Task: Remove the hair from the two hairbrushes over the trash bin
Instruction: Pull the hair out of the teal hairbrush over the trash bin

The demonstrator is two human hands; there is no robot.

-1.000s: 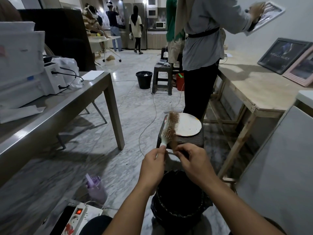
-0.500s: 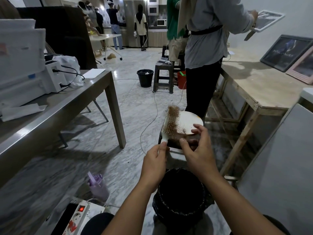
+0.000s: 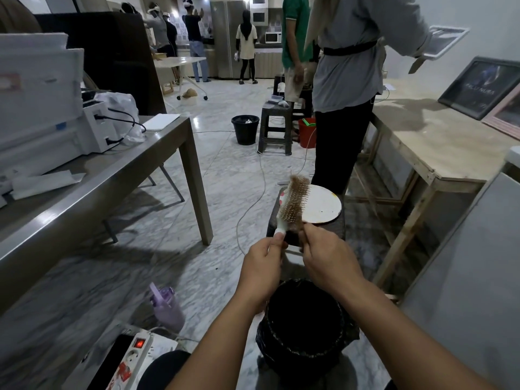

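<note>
Grey table point(image 3: 118, 175) stood left on marble floor point(image 3: 225, 175) | left hand point(image 3: 263, 266) gripped hairbrush point(image 3: 292, 205) handle above black trash bin point(image 3: 305, 322) | right hand point(image 3: 327, 256) pinched hair point(image 3: 295, 225) at its bristles | wooden table point(image 3: 439, 142) stood right.

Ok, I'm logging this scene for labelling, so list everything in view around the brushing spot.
hairbrush: one, white, brown hair in bristles, held above the bin
trash bin: one, black, on floor below the hands
plate: one, white, on dark stool behind brush
water bottle: one, lilac, on floor at left
power strip: one, white, red switch lit, bottom left
grey table: one, left
wooden table: one, right
second bin: one, black, farther back
left hand: grips brush handle
right hand: pinches hair at brush base
</note>
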